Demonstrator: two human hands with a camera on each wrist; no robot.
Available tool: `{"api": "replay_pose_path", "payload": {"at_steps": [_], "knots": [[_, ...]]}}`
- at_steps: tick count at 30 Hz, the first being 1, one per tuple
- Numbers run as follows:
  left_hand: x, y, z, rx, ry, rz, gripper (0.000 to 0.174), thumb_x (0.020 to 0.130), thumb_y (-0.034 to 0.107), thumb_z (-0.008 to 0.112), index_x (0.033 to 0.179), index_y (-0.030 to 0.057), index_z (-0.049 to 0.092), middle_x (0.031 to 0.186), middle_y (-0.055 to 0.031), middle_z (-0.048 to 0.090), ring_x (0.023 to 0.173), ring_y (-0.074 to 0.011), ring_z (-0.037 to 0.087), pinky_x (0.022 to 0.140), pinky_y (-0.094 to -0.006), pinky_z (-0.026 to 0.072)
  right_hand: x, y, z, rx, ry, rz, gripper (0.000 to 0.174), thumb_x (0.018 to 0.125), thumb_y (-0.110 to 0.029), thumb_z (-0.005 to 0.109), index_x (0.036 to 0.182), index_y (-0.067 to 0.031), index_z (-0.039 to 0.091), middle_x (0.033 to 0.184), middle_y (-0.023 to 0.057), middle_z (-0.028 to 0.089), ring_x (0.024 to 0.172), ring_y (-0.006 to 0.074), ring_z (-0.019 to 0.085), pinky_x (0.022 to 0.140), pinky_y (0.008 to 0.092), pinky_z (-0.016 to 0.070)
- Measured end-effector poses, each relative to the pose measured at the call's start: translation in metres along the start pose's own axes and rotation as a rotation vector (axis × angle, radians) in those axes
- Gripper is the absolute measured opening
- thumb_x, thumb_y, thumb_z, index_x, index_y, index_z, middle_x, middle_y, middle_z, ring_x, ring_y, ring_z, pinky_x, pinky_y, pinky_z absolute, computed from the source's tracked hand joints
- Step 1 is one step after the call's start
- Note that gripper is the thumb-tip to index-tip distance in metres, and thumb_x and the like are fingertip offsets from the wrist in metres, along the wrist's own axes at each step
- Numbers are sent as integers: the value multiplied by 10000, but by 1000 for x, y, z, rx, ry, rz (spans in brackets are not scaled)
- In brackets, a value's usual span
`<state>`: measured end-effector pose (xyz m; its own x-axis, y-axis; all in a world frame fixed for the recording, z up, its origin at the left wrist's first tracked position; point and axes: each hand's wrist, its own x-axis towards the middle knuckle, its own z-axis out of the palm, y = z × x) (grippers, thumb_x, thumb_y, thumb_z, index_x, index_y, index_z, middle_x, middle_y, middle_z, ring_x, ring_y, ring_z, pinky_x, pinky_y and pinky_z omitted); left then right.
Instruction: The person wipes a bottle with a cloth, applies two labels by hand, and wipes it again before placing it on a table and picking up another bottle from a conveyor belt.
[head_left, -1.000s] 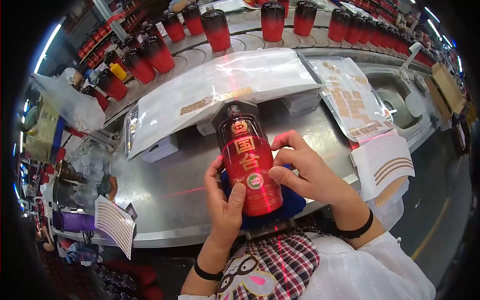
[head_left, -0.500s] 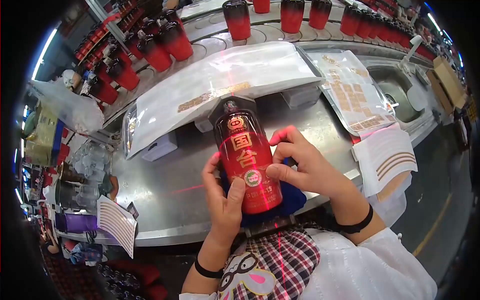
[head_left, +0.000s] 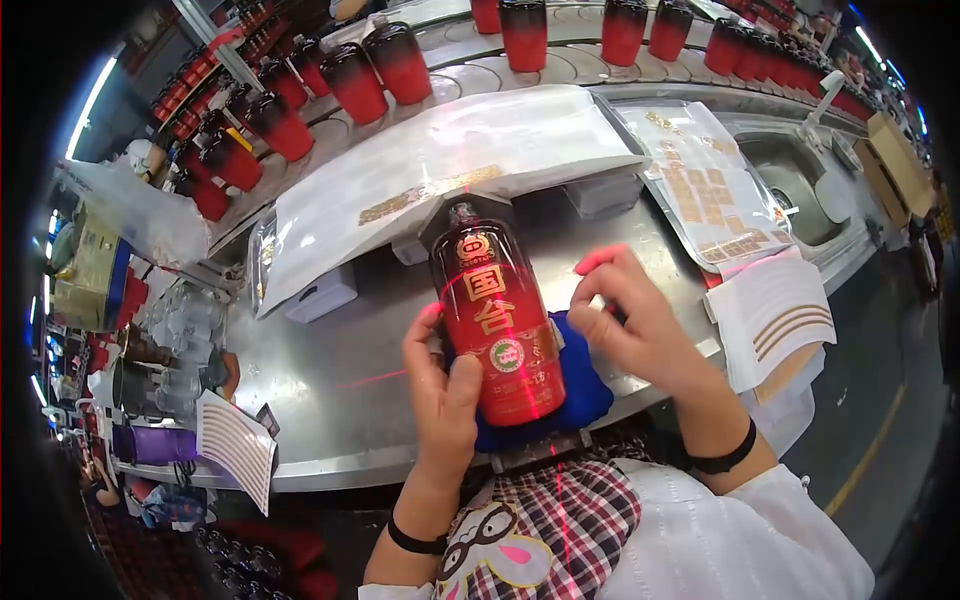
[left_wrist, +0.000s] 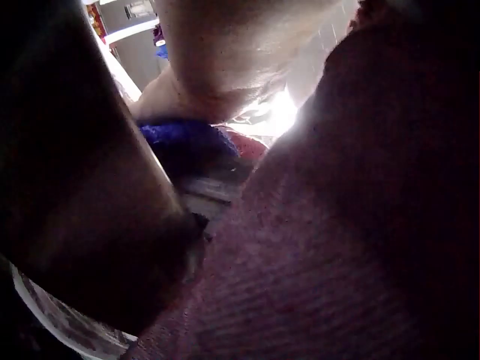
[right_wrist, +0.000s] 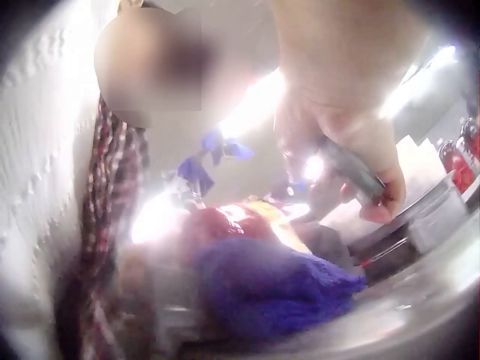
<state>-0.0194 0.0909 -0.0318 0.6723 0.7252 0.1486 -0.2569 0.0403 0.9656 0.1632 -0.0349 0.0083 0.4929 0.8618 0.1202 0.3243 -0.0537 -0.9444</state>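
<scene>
A red bottle (head_left: 500, 340) with a dark neck and gold characters lies tilted on a blue cloth (head_left: 585, 375), its neck resting at a dark notched support under the white sheet. My left hand (head_left: 440, 395) holds it along the left side, thumb over the front. To the right of the bottle and apart from it is my right hand (head_left: 635, 325), fingers curled. Between its thumb and fingers it pinches a small grey flat piece (right_wrist: 356, 172), whose kind is unclear. In the left wrist view, dark close surfaces fill most of the frame.
White-covered tray (head_left: 450, 140) with gold labels stands ahead. At right are a label tray (head_left: 705, 195), a striped sheet (head_left: 775, 320) and a sink (head_left: 790, 180). More red bottles (head_left: 525, 35) stand on the conveyor behind. Another striped sheet (head_left: 235, 450) lies at the left edge.
My right hand has drawn off the bottle's right side and moved right. My left hand still holds the bottle. Bottles on the conveyor have shifted to the right.
</scene>
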Motion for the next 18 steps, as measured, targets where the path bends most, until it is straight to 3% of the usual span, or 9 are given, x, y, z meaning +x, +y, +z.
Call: {"api": "replay_pose_path", "payload": {"at_steps": [1,18], "knots": [[1,2,2,29,8,-8,670,947,266,618,1432,-23,256,1362,-173,419,1228,-226,450,1058,-357,355,1,7,6,-146,0,-249,246,864,-228,731,900,-30,590,1093,147,480,1027,281,527,879,369,451],[7,2,10,146,63,-18,718,893,256,694,1392,-37,268,1312,-196,464,1179,-234,504,992,-368,424,5,10,29,-125,0,-259,324,838,-285,764,843,-46,546,1063,148,482,993,279,535,855,353,460]]}}
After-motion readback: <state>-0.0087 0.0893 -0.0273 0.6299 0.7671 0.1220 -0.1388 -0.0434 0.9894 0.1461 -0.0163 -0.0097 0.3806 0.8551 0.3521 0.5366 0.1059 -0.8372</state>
